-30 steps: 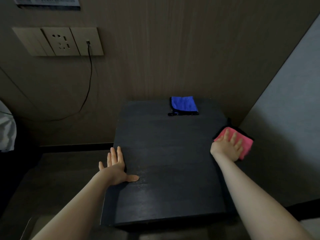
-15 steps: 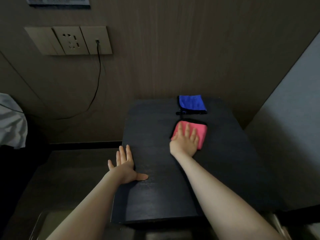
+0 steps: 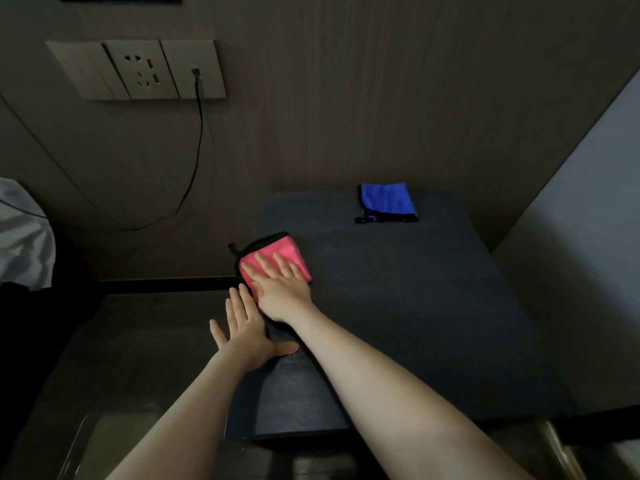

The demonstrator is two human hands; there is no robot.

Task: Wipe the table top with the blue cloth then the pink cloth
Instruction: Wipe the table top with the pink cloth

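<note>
Right hand [image 3: 282,292] flat, fingers spread, pressing pink cloth [image 3: 277,259] at table [image 3: 415,306] left edge. Cloth folded, black trim, loop overhanging. Left hand [image 3: 247,332] open, palm down just beside it. Blue cloth [image 3: 386,201] folded at table's back edge.

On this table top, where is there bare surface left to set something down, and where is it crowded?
The table top is bare across its right half and near edge, from the blue cloth at the back down past the right forearm. The back-left corner beyond the pink cloth is also bare. The left edge is crowded: the right hand presses the pink cloth there, with the left hand flat beside it.
</note>
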